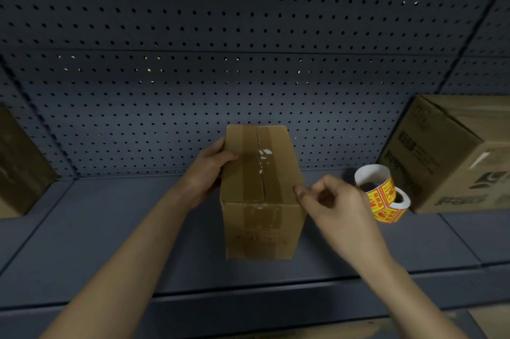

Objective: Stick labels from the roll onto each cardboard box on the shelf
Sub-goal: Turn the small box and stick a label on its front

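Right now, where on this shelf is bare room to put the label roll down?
Bare grey shelf lies between the left hand and the dark box at far left. Right is crowded: yellow-red label roll sits against the large printed cardboard box, near the right hand.

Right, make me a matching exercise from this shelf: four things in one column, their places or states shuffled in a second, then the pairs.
Things
1. left hand
2. right hand
3. label roll
4. printed box

Places or states
A. far right of the shelf
B. gripping the middle box on its left side
C. lying between the middle box and the printed box
D. pinched at the middle box's right edge

Pairs: 1-B, 2-D, 3-C, 4-A
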Tool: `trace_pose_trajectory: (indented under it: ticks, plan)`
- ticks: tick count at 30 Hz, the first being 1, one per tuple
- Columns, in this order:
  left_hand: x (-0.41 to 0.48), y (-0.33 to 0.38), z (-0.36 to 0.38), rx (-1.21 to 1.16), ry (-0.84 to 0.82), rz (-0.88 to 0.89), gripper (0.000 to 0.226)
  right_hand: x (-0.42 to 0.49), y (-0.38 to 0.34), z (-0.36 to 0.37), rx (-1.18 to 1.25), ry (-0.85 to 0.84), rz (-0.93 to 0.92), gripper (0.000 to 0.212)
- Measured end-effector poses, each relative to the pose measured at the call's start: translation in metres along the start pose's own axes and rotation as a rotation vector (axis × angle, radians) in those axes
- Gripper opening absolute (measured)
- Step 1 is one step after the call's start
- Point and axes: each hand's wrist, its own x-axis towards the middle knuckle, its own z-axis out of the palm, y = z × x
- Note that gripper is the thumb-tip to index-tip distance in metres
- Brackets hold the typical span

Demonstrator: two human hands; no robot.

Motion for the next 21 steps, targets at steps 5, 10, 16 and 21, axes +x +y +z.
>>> trace_pose_trajectory:
  ticks: [5,10,16,21]
  plan:
    - [-0.026,0.007,0.010,-0.041,0.123,0.066,0.014,0.032,0.009,0.003,0.151,-0.041,0.037,0.016]
    - [-0.054,0.002,0.013,0.031,-0.058,0.103,0.050,0.084,0.008,0.017,0.341,-0.090,0.121,0.016]
    - [-0.064,-0.004,0.020,0.131,-0.125,0.146,0.082,0.135,0.005,0.035,0.305,-0.191,0.160,0.047]
    - [-0.063,-0.008,0.018,0.108,-0.096,0.190,0.078,0.155,0.014,0.049,0.280,-0.322,0.158,0.052]
